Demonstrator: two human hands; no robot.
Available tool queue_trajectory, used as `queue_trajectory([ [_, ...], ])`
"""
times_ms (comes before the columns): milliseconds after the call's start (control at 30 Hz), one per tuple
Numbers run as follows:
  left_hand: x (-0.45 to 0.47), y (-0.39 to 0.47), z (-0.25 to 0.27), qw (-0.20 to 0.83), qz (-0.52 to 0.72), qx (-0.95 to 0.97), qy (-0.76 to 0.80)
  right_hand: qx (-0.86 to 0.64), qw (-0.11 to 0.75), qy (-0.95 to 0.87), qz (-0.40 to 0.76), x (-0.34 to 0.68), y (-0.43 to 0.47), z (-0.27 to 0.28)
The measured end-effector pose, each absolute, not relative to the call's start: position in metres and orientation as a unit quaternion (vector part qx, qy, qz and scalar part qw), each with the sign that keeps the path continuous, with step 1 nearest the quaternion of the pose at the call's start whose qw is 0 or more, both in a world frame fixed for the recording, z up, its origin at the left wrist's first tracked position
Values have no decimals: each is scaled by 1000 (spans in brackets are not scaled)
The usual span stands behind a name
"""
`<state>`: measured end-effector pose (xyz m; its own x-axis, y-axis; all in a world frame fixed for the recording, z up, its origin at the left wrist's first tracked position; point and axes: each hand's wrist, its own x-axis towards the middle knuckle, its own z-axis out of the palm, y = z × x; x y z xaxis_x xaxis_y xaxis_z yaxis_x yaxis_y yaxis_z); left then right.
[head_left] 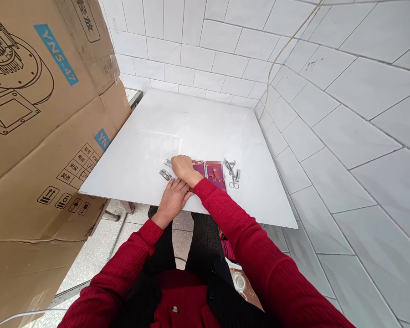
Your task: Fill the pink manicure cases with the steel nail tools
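Observation:
My right hand point(182, 166) is closed in a curl over the left part of an opened maroon-and-purple case point(214, 174); what its fingers grip, if anything, is hidden. Just left of its knuckles a small silver metal piece point(168, 162) shows. My left hand point(172, 200) lies below, fingers stretched out flat and reaching under the right wrist near the case's lower left edge. A second silver metal piece point(165, 174) lies left of both hands. Right of the case are small scissors point(233, 181) with other slim metal tools and a little silver piece point(238, 175).
Everything lies on a white tabletop point(205, 123) with a front edge close to my lap. A large cardboard box point(51, 136) rises along the left side. White tiled walls point(198, 54) border the back and right, with a cable point(276, 59) hanging in the corner.

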<state>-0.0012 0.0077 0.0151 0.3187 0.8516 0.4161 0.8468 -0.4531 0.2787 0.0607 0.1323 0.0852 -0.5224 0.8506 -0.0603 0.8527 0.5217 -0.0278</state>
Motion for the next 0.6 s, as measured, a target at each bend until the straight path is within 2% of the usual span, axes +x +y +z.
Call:
queue_trajectory([
  [267, -2, 7, 16, 9, 254, 813, 524, 508, 43, 856, -85, 59, 135, 94],
  [600, -1, 8, 13, -2, 254, 811, 527, 496, 9, 866, -61, 62, 136, 84],
])
